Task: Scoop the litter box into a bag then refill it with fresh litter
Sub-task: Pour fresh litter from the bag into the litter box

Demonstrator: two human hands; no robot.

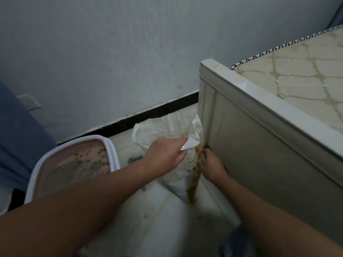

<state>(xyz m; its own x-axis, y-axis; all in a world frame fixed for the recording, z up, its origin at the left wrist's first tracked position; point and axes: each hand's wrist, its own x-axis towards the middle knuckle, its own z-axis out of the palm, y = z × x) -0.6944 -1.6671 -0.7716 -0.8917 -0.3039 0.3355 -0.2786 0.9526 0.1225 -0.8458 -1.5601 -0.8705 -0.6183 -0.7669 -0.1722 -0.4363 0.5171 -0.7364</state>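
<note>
Litter bag stands upright on the floor, pressed against the white bed frame on its right. Its long axis runs roughly vertical, with the open top leaning slightly toward the wall. Both of my hands are on it.

Left hand reaches in from the left and pinches the crumpled top flap of the bag between thumb and fingers. Right hand sits lower, in the narrow gap between bag and bed frame, fingers curled against the bag's right edge. I cannot tell for sure whether it has a full grip or only steadies the bag.

Litter box lies to the left of the bag, well apart from it, near the left forearm. White rim, pinkish pan, with a thin patchy layer of grey litter and scattered bits. I judge it scooped and awaiting refill.

The coming move, as I read it, is lifting the bag and carrying it left to the box, so the left hand leads.

Obstacles: the bed frame crowds the right hand. A floor drain lies between bag and box.
</note>
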